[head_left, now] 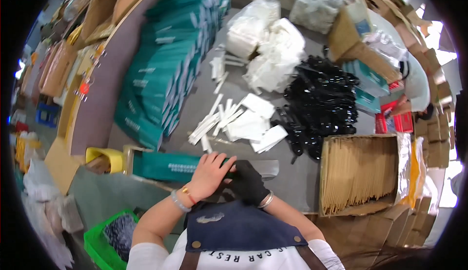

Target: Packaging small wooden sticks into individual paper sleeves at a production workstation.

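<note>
Left grip [208, 173] on 1 green packet [163, 166], right grip [247, 183] gloved; I can't tell either's closure; 1 open carton [375, 207] rightward!

Black pieces [324, 99] are shining like glossy plastic; bench [298, 188] is looking matt grey.
Nearest teal package [163, 166] is looking smooth; stacked teal packs [163, 58] are showing a slick sheen. White slips [251, 124] are reading as matt paper. Clear bag [319, 7] is catching light, crinkled plastic film. Open box [363, 209] is showing dull brown cardboard, its contents [360, 172] presenting rough, ridged paper-like edges. Glove [247, 182] is looking like matt black cloth, bangle [266, 199] gleaming like smooth metal, apron [243, 228] showing matt navy cloth. Crate [97, 236] is looking like green plastic.
</note>
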A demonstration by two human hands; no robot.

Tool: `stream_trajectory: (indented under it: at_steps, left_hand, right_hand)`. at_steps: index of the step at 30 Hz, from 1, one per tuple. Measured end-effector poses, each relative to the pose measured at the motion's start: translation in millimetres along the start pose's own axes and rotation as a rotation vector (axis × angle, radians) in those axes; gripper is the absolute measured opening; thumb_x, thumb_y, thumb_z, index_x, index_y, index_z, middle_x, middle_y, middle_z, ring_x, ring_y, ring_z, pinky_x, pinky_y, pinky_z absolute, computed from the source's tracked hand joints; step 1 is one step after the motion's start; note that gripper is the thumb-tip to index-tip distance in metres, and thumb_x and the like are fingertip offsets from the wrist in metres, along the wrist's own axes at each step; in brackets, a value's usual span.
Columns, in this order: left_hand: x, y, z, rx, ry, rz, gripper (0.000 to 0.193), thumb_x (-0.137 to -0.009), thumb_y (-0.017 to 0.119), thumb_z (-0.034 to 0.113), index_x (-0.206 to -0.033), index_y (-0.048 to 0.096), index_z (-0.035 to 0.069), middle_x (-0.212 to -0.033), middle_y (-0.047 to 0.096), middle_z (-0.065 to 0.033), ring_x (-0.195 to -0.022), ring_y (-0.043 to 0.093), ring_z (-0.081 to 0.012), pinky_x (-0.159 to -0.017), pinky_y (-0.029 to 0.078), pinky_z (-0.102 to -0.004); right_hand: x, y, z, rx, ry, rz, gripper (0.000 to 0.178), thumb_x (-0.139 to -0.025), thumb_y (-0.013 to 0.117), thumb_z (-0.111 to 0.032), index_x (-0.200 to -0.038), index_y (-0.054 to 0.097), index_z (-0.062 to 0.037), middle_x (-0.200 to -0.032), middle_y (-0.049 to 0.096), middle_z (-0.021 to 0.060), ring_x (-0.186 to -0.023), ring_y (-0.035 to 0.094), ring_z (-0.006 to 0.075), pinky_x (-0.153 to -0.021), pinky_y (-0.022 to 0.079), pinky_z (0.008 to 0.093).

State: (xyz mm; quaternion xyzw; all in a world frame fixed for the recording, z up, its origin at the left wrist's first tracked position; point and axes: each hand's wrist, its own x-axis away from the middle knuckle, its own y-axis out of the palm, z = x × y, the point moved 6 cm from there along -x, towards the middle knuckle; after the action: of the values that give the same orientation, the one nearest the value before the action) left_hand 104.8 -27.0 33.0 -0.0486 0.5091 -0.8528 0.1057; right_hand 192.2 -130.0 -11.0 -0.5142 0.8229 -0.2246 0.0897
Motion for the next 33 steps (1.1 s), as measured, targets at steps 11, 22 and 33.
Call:
stream_trajectory:
  at_steps: [11,22,33]
  left_hand:
    - [-17.7,-84.9,-40.6,-0.146,0.119,-0.143,0.024,-0.063,0.062,0.003,-0.086,0.060,0.008,-0.101,0.054,-0.0174,-0.097,0.053,-0.0381,-0.081,0.047,-0.0461]
    - [56.2,11.4,-54.0,-0.046,-0.615,0.295,0.089,-0.061,0.085,0.046,-0.133,0.052,0.004,-0.141,0.042,-0.0175,-0.133,0.032,-0.0425,-0.110,0.019,-0.0626]
    - [55.4,9.1,-57.2,0.112,-0.591,0.266,0.089,-0.064,0.085,0.042,-0.135,0.049,0.002,-0.142,0.042,-0.0192,-0.136,0.030,-0.0417,-0.111,0.018,-0.0612]
  right_hand:
    - [-3.2,-96.1,-22.9,0.559,-0.150,0.113,0.058,-0.058,0.082,-0.038,-0.105,0.060,-0.0104,-0.099,0.062,0.0093,-0.095,0.059,0.0310,-0.083,0.041,0.0454]
    - [1.6,-80.0,-30.0,0.733,-0.059,-0.041,0.057,-0.062,0.082,-0.036,-0.108,0.060,-0.0124,-0.104,0.060,0.0070,-0.098,0.058,0.0284,-0.085,0.040,0.0444]
    - [-10.5,1.3,-31.2,0.600,-0.192,-0.213,0.059,-0.066,0.079,-0.042,-0.111,0.063,-0.0090,-0.107,0.062,0.0131,-0.099,0.059,0.0311,-0.089,0.041,0.0455]
